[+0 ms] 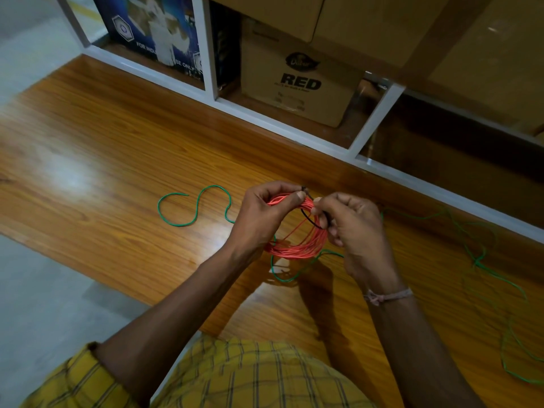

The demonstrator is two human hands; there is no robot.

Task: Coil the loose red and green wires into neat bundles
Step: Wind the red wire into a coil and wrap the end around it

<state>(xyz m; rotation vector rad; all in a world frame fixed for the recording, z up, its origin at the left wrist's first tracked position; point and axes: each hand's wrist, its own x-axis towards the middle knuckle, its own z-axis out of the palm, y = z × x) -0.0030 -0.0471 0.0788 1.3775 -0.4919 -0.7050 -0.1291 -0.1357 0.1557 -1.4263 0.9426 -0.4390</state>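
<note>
The red wire (297,245) is wound into a round coil that I hold up above the wooden table (117,160). My left hand (265,213) grips the coil's top with thumb and fingers. My right hand (350,222) pinches a thin black tie (312,220) that wraps around the coil's strands. The green wire (194,212) lies loose on the table: one end snakes in an S to the left of my hands, it passes under the coil, and more of it sprawls in loops at the right (482,260).
A white-framed shelf (294,134) runs along the table's far edge. A cardboard box marked RED (300,83) and a blue printed box (153,33) stand in it. Grey floor (44,304) lies to the left of the table.
</note>
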